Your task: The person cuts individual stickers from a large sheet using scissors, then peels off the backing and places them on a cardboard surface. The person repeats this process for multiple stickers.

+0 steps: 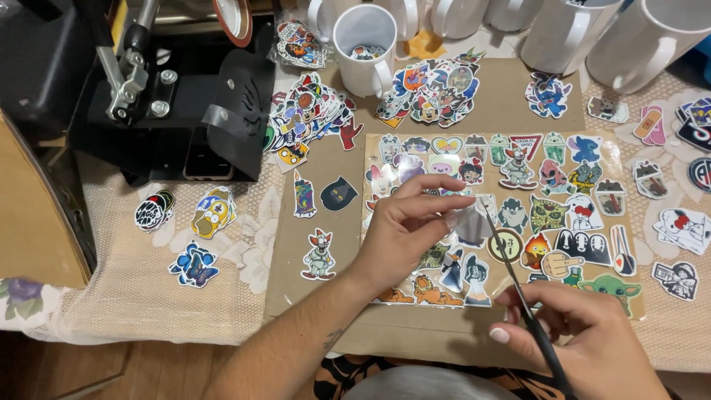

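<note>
Two hands over the sticker sheet [563,222]: left hand [407,230] pinches a small sticker piece [468,222], probably clear film, above the sheet's middle; right hand [585,337], at the sheet's near edge, grips scissors [511,267]. White mug [364,48] beyond the sheet.

Home craft workspace, lace-covered table [148,289], mug heat press [178,104], blank white mugs [563,30], loose stickers [311,118]

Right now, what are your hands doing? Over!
Left hand pinching a small translucent sticker piece. Right hand gripping thin black scissors, tip at the piece. Sticker-covered clear sheet underneath.
</note>
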